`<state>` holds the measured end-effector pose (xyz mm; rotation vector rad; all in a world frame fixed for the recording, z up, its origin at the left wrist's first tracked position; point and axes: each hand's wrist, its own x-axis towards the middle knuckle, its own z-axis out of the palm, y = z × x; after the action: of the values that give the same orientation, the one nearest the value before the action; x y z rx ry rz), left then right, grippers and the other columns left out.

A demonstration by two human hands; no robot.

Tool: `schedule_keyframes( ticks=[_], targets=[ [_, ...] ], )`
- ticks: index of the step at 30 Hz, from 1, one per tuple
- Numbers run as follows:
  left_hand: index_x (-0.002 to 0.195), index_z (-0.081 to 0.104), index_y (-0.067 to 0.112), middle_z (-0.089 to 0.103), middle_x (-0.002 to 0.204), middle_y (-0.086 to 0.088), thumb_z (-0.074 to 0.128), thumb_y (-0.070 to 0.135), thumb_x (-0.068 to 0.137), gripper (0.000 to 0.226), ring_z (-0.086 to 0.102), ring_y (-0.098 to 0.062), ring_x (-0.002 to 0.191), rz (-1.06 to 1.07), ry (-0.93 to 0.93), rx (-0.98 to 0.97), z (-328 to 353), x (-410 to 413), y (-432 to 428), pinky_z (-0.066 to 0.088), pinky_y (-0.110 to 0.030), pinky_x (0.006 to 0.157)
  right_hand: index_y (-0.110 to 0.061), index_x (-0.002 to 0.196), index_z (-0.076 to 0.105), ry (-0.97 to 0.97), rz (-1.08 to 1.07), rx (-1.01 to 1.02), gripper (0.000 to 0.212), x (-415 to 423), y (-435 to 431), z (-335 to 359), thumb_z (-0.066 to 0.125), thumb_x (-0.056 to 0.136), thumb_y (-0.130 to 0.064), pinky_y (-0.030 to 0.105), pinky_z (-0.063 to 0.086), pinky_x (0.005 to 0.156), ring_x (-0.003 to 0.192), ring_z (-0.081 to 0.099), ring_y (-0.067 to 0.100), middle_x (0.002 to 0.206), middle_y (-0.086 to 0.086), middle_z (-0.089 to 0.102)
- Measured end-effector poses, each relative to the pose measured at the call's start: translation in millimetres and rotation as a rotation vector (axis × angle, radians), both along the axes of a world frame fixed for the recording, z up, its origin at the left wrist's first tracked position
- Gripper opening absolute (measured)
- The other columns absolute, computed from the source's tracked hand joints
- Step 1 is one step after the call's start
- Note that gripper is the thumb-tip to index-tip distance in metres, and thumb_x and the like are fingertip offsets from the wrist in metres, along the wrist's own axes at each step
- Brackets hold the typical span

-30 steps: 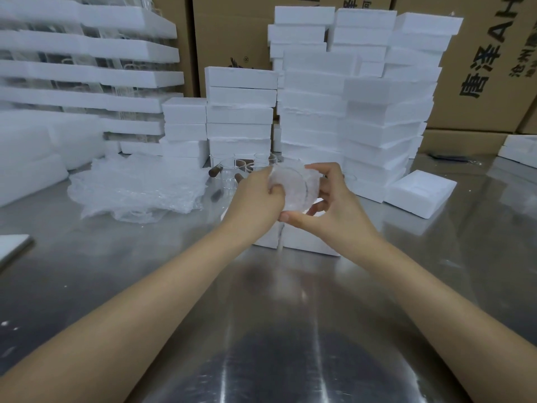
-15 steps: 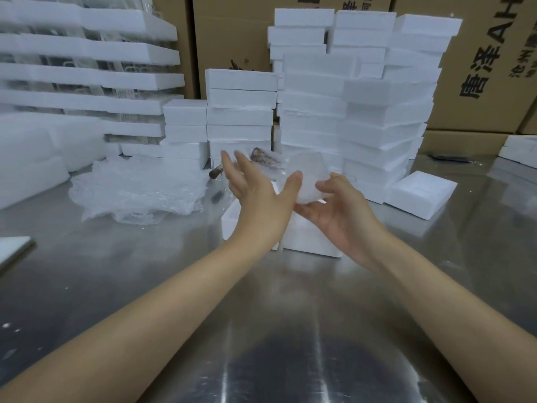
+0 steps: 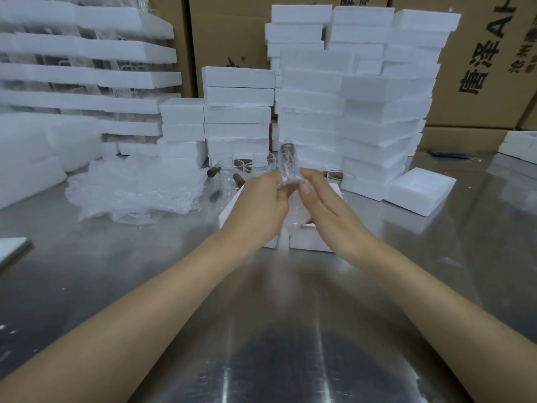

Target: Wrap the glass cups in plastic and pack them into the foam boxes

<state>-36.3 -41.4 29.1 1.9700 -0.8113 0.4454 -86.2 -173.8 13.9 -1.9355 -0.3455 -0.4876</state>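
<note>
A glass cup wrapped in clear plastic [image 3: 288, 164] is held between both hands above an open white foam box [image 3: 308, 242] on the steel table. Its brown handle sticks up inside the plastic; the cup's body is mostly hidden between my palms. My left hand [image 3: 261, 205] grips it from the left with curled fingers. My right hand [image 3: 322, 205] holds it from the right, thumb pressed on the plastic. Bare glass cups [image 3: 229, 174] with brown handles stand just behind the hands.
A heap of clear plastic wrap [image 3: 130, 190] lies at the left. Tall stacks of white foam boxes [image 3: 348, 112] fill the back, with cardboard cartons [image 3: 479, 68] behind. A single foam piece [image 3: 418, 190] lies at the right. A white board edge [image 3: 11, 251] shows at the far left.
My left hand, open with spread fingers half a second ago, has closed on the cup. The wrapped cup has turned so that its handle points up between both hands.
</note>
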Motion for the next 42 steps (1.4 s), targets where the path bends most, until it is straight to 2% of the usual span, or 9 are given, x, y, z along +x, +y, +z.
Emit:
schedule_keyframes(
  ticks=[4,7,15,19,23,27,34,38,42],
  targets=[
    [0.093,0.063,0.021,0.058,0.066,0.011,0.052,0.02,0.095,0.011,0.054,0.002,0.067,-0.008,-0.042,0.017,-2,-3,-4,0.038,-0.01,0.055,-0.032,0.12,0.041,-0.026,-0.011,0.039,0.019,0,-1,0,0.034,0.104,-0.025,0.005,0.045,0.066,0.097,0.054,-0.009,0.116,-0.012,0.051],
    [0.126,0.046,0.021,0.054,0.095,0.024,0.056,0.033,0.092,0.038,0.052,0.005,0.082,-0.006,-0.049,-0.073,-5,-9,-5,0.04,-0.006,0.069,-0.036,0.1,0.035,-0.067,-0.12,0.04,0.01,0,0,2,0.034,0.103,-0.026,0.008,0.044,0.056,0.08,0.056,-0.008,0.105,-0.011,0.051],
    [0.11,0.054,0.012,0.06,0.1,0.006,0.047,0.016,0.1,0.013,0.052,-0.006,0.087,-0.083,-0.262,-0.038,-5,-9,-7,0.035,-0.005,0.073,-0.036,0.1,0.031,-0.115,-0.139,-0.038,0.015,0,1,0,0.032,0.103,-0.021,0.016,0.052,0.054,0.089,0.055,-0.003,0.109,-0.005,0.045],
    [0.123,0.043,0.012,0.054,0.113,0.01,0.049,0.029,0.099,0.03,0.049,0.005,0.102,-0.13,-0.04,-0.11,-6,-9,-7,0.036,-0.002,0.079,-0.04,0.098,0.032,-0.142,-0.157,-0.024,0.018,-1,0,3,0.034,0.103,-0.022,0.015,0.051,0.051,0.089,0.055,0.0,0.106,-0.015,0.043],
    [0.116,0.055,0.01,0.052,0.077,0.015,0.038,0.033,0.102,0.031,0.052,0.008,0.072,-0.093,-0.015,0.001,-7,-11,-8,0.034,-0.01,0.061,-0.048,0.098,0.033,-0.198,-0.193,-0.131,0.024,-2,-1,5,0.037,0.101,-0.025,0.026,0.055,0.064,0.094,0.05,-0.012,0.104,-0.027,0.043],
    [0.119,0.06,0.005,0.043,0.059,0.013,0.039,0.024,0.103,0.032,0.049,0.003,0.052,-0.038,-0.045,0.022,-4,-7,-5,0.034,-0.009,0.053,-0.047,0.096,0.036,-0.171,-0.091,-0.038,0.01,-2,3,6,0.039,0.094,-0.037,0.02,0.053,0.052,0.095,0.052,-0.009,0.107,-0.025,0.042],
    [0.066,0.038,0.037,0.037,0.045,0.01,0.045,0.011,0.096,0.041,0.041,-0.007,0.041,0.037,-0.181,0.076,-3,-6,-3,0.027,-0.022,0.045,-0.046,0.097,0.025,-0.188,-0.218,-0.29,0.012,0,0,3,0.034,0.1,-0.039,0.042,0.055,0.067,0.083,0.056,0.012,0.106,-0.028,0.042],
    [0.061,0.037,0.031,0.037,0.045,0.008,0.048,0.014,0.094,0.039,0.041,-0.012,0.045,0.058,-0.189,0.098,-4,0,-2,0.032,-0.031,0.048,-0.041,0.091,0.029,-0.184,-0.187,-0.276,0.014,-1,0,7,0.038,0.1,-0.036,0.03,0.057,0.055,0.076,0.056,0.012,0.102,-0.027,0.043],
    [0.063,0.05,0.016,0.037,0.047,0.007,0.053,0.016,0.097,0.034,0.04,-0.013,0.049,0.014,-0.162,0.071,0,8,4,0.029,-0.017,0.049,-0.033,0.1,0.041,-0.124,-0.221,-0.141,0.009,0,-3,10,0.035,0.102,-0.027,0.021,0.053,0.064,0.076,0.056,0.005,0.091,-0.017,0.054]
  ],
)
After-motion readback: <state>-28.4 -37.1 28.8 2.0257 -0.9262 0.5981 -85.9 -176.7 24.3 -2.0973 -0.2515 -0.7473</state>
